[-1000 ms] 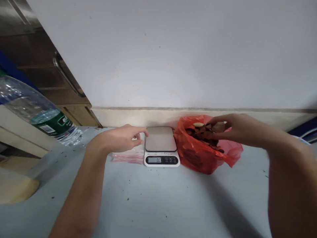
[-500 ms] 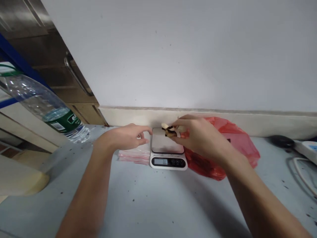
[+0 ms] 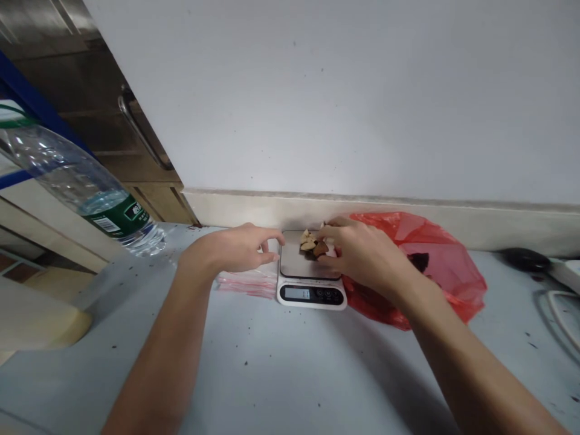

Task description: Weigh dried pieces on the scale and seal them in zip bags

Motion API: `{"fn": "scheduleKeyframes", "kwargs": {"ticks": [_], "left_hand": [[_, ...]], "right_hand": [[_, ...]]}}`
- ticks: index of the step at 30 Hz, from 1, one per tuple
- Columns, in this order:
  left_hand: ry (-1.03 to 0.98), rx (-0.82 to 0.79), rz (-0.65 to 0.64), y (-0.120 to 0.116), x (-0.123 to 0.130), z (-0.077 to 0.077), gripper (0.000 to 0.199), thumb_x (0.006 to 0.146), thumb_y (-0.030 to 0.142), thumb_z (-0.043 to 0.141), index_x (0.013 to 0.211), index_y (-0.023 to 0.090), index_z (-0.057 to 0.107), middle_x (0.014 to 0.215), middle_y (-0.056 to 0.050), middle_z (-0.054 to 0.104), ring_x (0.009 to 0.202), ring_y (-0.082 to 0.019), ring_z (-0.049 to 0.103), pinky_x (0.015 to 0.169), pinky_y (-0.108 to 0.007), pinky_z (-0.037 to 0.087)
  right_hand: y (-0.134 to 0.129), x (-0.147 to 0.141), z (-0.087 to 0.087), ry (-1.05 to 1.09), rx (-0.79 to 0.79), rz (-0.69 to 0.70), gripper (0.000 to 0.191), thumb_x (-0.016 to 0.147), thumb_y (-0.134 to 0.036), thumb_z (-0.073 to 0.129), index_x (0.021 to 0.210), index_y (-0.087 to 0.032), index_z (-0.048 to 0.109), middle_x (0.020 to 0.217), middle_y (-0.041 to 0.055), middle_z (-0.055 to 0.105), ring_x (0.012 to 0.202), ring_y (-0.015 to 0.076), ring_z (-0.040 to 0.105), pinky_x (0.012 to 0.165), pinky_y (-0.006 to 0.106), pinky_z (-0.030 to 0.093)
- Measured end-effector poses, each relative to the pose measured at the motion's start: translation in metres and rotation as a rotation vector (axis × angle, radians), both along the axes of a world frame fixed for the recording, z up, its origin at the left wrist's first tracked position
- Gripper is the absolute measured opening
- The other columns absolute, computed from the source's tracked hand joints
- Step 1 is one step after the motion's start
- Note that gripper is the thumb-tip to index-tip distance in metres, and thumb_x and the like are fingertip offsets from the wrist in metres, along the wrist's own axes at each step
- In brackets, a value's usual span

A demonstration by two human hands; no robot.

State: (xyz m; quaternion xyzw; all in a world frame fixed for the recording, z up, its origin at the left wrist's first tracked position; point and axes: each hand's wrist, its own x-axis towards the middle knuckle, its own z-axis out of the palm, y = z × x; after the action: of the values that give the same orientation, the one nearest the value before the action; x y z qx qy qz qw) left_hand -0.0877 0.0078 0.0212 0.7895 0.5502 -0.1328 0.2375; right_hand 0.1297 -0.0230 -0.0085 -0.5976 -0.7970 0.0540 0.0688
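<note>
Here in the middle of the frame, the small heap of dried, tan and dark brown slices (image 3: 309, 246) sits on the flat, square metal plate of a white digital kitchen scale (image 3: 290, 260). The right hand (image 3: 360, 249) is right over the plate's right side, thumb and fingers curled at the edge of the heap; whether they grip any slice, I can't tell. Over on the plate's left, the left hand (image 3: 242, 248) is empty, thumb and forefinger apart in a loose C, fingertips by the plate's edge. Below that hand, a flat stack of clear plastic bags with pink-red edges (image 3: 248, 284) lies just beside the scale. And right of the scale, partly behind the right hand and forearm, there's a crumpled, translucent red plastic bag (image 3: 457, 266), dark pieces (image 3: 419, 261) showing in its opening. All this on a pale blue-grey tabletop (image 3: 272, 374), against a white wall (image 3: 344, 109). Upper left, a clear plastic bottle with a green label (image 3: 115, 211) leans at a slant; at the right edge, a white cable (image 3: 559, 320) curves.
</note>
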Motion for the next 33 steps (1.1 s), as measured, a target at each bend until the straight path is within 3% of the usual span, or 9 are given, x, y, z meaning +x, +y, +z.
{"fn": "scheduleKeyframes", "kwargs": {"ticks": [3,6,10,15,20,24,30,33], "left_hand": [[0.000,0.004,0.005,0.000,-0.001,0.001,0.047,0.097,0.040,0.048,0.142,0.035,0.057,0.132,-0.005,0.070,0.108,-0.025,0.068,0.088,-0.033,0.048],[-0.007,0.012,0.001,0.000,-0.002,0.002,0.048,0.096,0.040,0.048,0.143,0.035,0.057,0.132,-0.005,0.071,0.106,-0.025,0.069,0.087,-0.032,0.049],[-0.011,0.026,-0.003,0.001,-0.003,0.003,0.047,0.096,0.041,0.047,0.141,0.033,0.058,0.129,-0.006,0.073,0.104,-0.024,0.069,0.084,-0.031,0.049],[-0.002,0.005,0.024,0.003,-0.009,0.004,0.045,0.095,0.039,0.048,0.138,0.033,0.058,0.132,-0.004,0.071,0.106,-0.023,0.069,0.087,-0.031,0.049],[0.092,-0.031,0.046,0.005,-0.010,0.004,0.050,0.086,0.040,0.062,0.135,0.030,0.059,0.138,-0.008,0.066,0.118,-0.025,0.064,0.092,-0.034,0.049],[0.185,-0.070,0.023,0.009,-0.006,0.000,0.055,0.073,0.034,0.072,0.127,0.028,0.063,0.132,-0.007,0.068,0.111,-0.026,0.067,0.084,-0.032,0.051],[0.141,-0.060,0.002,0.010,-0.003,-0.005,0.047,0.068,0.013,0.058,0.112,0.026,0.068,0.108,-0.004,0.076,0.087,-0.022,0.069,0.067,-0.028,0.047],[0.135,-0.029,0.014,0.007,-0.004,-0.003,0.046,0.069,0.010,0.052,0.108,0.025,0.071,0.102,-0.005,0.076,0.080,-0.021,0.068,0.063,-0.028,0.045]], "right_hand": [[-0.004,0.011,0.010,0.168,0.010,0.005,0.026,0.094,-0.017,0.055,0.093,-0.023,0.080,0.103,0.0073,0.076,0.083,0.0201,0.071,0.069,0.028,0.049],[-0.008,0.023,0.018,0.298,0.054,-0.013,0.030,0.092,-0.016,0.053,0.106,-0.024,0.079,0.107,0.0055,0.078,0.092,0.0210,0.071,0.075,0.029,0.052],[-0.009,0.042,0.023,0.365,0.151,-0.041,0.048,0.084,-0.020,0.055,0.129,-0.028,0.069,0.076,-0.0003,0.072,0.067,0.0199,0.066,0.060,0.029,0.048],[-0.007,0.061,0.027,0.333,0.181,-0.131,0.039,0.076,-0.023,0.056,0.113,-0.028,0.070,0.061,-0.0024,0.064,0.049,0.0192,0.058,0.053,0.031,0.043],[-0.006,0.065,0.030,0.329,0.172,-0.146,0.037,0.074,-0.026,0.059,0.110,-0.028,0.066,0.064,-0.0015,0.067,0.053,0.0214,0.061,0.057,0.034,0.046],[-0.007,0.061,0.028,0.358,0.159,-0.142,0.027,0.074,-0.027,0.063,0.101,-0.027,0.067,0.069,0.0000,0.070,0.059,0.0215,0.063,0.056,0.032,0.046],[-0.009,0.036,0.019,0.397,0.109,-0.006,0.019,0.084,-0.018,0.062,0.098,-0.026,0.072,0.091,0.0042,0.078,0.074,0.0210,0.069,0.063,0.031,0.050],[-0.006,0.023,0.008,0.348,0.029,0.069,0.027,0.085,-0.010,0.061,0.104,-0.025,0.071,0.097,0.0040,0.079,0.083,0.0219,0.071,0.067,0.030,0.050]]}}
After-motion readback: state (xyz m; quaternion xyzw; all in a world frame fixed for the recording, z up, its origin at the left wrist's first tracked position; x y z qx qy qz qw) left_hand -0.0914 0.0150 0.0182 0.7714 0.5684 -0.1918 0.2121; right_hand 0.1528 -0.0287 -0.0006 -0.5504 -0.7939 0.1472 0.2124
